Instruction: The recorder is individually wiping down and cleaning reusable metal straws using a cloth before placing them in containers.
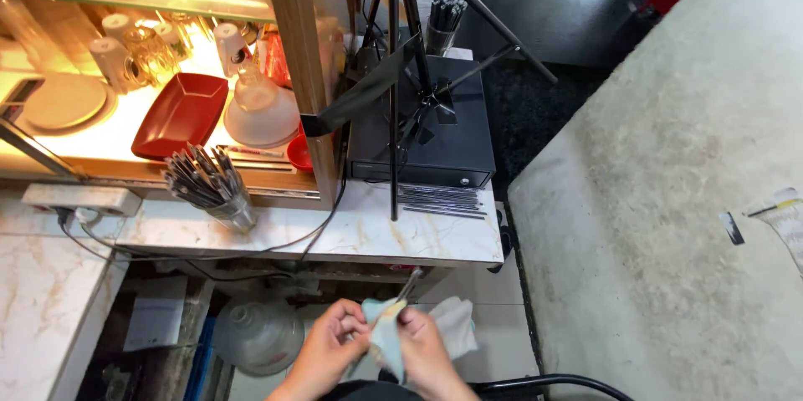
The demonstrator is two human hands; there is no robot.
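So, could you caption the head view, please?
Both hands, left hand and right hand, wipe a thin utensil with a cloth.

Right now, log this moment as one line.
left hand: grips cloth | right hand: holds metal utensil in cloth | counter: above hands

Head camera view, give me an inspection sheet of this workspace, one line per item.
Surface: marble counter, veined, pale, mostly bare at the front.
Job's things: pale blue cloth wrapped round a thin metal utensil, held below the counter edge.
Clutter: cup of metal utensils; black cash box; loose metal sticks; tripod; red dish and cups in the lit display case.
Grippers: left hand and right hand both closed on the cloth.
Cables: power strip with black cables trailing across the counter.
Surroundings: concrete floor; large clear jug under the counter.
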